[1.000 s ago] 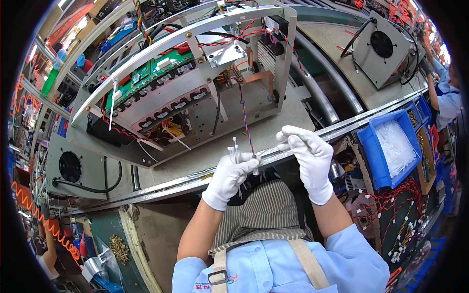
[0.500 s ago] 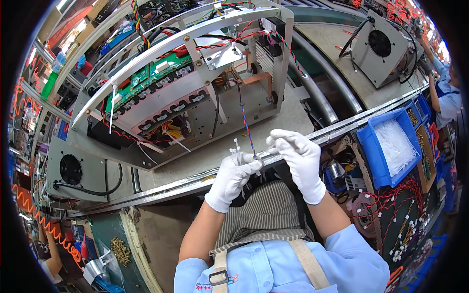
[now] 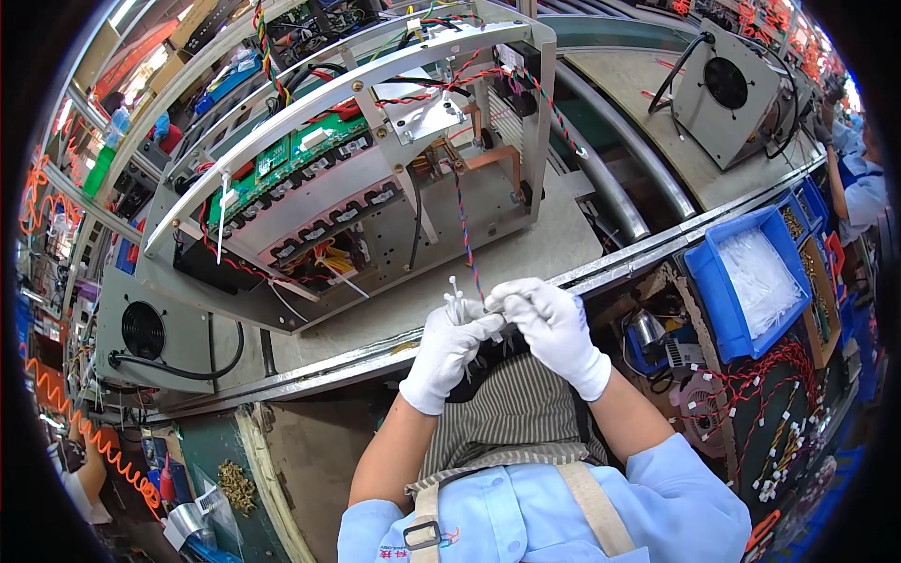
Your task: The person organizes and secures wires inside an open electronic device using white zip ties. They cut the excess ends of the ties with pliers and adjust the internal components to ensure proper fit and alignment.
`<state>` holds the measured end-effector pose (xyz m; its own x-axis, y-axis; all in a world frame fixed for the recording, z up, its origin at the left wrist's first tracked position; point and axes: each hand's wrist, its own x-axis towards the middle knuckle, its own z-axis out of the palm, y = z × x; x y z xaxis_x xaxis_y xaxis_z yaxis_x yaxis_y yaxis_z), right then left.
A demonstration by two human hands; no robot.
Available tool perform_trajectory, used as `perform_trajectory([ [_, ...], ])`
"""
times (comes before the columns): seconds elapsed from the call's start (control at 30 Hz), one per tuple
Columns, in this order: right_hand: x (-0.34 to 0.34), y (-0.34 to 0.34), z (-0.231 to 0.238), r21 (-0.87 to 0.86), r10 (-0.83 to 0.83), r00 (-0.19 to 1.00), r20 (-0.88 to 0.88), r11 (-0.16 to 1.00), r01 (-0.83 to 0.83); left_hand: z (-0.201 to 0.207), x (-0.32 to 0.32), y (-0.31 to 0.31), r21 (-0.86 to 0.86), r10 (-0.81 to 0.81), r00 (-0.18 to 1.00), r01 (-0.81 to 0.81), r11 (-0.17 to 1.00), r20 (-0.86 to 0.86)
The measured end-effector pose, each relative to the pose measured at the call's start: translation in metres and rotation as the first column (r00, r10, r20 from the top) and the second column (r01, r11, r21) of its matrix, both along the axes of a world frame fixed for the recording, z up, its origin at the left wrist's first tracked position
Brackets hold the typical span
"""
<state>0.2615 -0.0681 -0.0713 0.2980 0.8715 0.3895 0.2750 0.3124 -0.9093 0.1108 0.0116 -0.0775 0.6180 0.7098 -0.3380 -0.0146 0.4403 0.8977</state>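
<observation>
In my gloved left hand (image 3: 441, 355), closed fingers grip a bunch of white cable ties (image 3: 454, 302), whose heads stick up above the glove. A twisted red and blue wire (image 3: 467, 235) runs down from the open metal chassis (image 3: 389, 230), and its lower end disappears between my hands. My gloved right hand (image 3: 556, 333) is pinched shut, its fingertips touching or nearly touching the left fingers at the wire's end. What the right fingertips hold is hidden. On the chassis frame hangs a white cable tie (image 3: 222, 220), close to a green circuit board (image 3: 282, 161).
A blue bin of white cable ties (image 3: 755, 277) stands at the right, above red wires (image 3: 779, 375) with white connectors. Grey fan panels sit at the left (image 3: 155, 324) and far right (image 3: 727, 89). A metal rail (image 3: 375, 355) crosses before me. Another person works at the far right.
My right hand has moved left and down to meet my left hand at the wire's end. The left hand has barely moved and still grips the cable ties.
</observation>
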Motion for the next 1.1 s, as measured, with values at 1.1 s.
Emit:
perform_trajectory([
  [1.1, -0.003, 0.016, -0.01, -0.246, -0.109, 0.928, -0.356, 0.969, 0.019, 0.006, 0.009, -0.008, 0.154, 0.051, 0.999, -0.05, 0.987, -0.005],
])
